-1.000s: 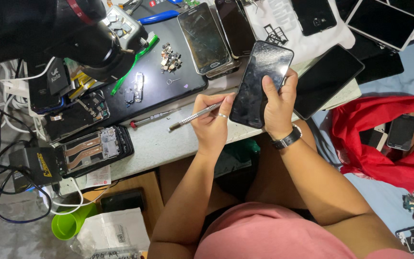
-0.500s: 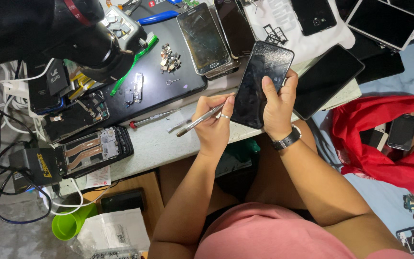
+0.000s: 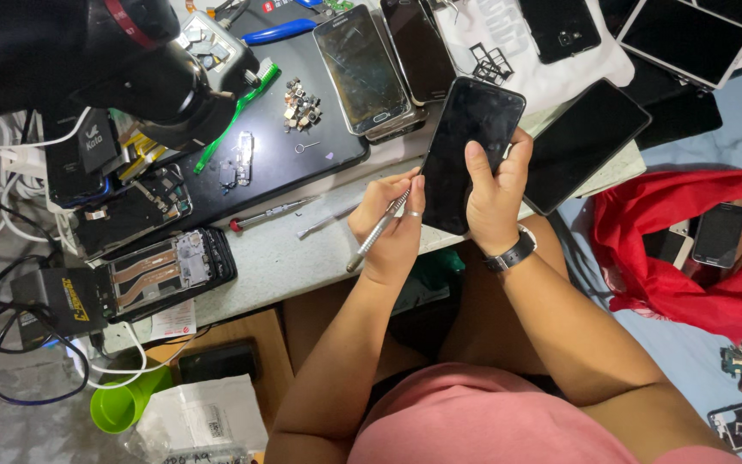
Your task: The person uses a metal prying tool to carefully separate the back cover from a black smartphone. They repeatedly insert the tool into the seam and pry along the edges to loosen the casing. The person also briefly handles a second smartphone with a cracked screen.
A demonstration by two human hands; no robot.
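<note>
Head view, looking down at a cluttered repair desk point(image 3: 302, 258). Both hands meet over its front edge. The right hand point(image 3: 495, 193) grasps a black smartphone point(image 3: 472, 150) from behind, thumb across its dark face, and holds it tilted above the desk, just in front of the person's chest. The left hand point(image 3: 388, 232) is clenched around a thin metal pry tool point(image 3: 377, 232), whose tip touches the phone's left edge.

The phone looks light, rigid and flat; its glossy glass front is probably slippery and easily cracked, so its long side edges seem the safest place to hold, as the right hand does now. The pry tool looks stiff and slim, best pinched along its shaft.

Other dark phones point(image 3: 362, 69) lie flat farther back, beside a black work mat point(image 3: 276, 155). At the desk's left edge a small white slip with red print point(image 3: 172, 322) sticks out from under an opened phone frame point(image 3: 165, 271). Left of that sits a black box with a yellow label point(image 3: 69, 301). Below, beside a green funnel point(image 3: 122, 404), lies a clear plastic bag with a white rectangular sticker point(image 3: 203, 421). A red cloth bag point(image 3: 697, 249) lies well apart on the right.
</note>
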